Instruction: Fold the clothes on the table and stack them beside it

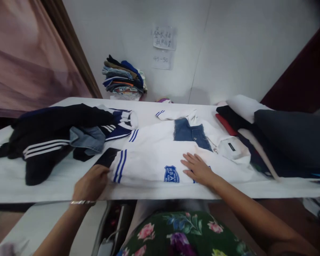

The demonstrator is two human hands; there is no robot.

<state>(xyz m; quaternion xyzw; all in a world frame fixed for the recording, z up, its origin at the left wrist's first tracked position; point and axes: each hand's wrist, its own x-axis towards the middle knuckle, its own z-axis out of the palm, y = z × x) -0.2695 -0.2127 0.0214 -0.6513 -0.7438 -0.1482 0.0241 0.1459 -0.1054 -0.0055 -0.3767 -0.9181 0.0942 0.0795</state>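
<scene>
A white sweatshirt lies spread on its side across the white table, its collar to the right. It has blue stripes, a blue RSA badge and a denim-like panel. My left hand, with a bracelet at the wrist, is closed at the garment's striped left end, fingers pinched at its edge. Just beyond those fingers shows a piece of black cloth; whether it belongs to the sweatshirt I cannot tell. My right hand rests flat on the sweatshirt, fingers spread, to the right of the badge.
Heaped on the left are black clothes with white stripes, a light denim piece and a navy striped garment. Dark folded clothes are piled at the right. Behind the table, a clothes stack stands by the wall with paper signs.
</scene>
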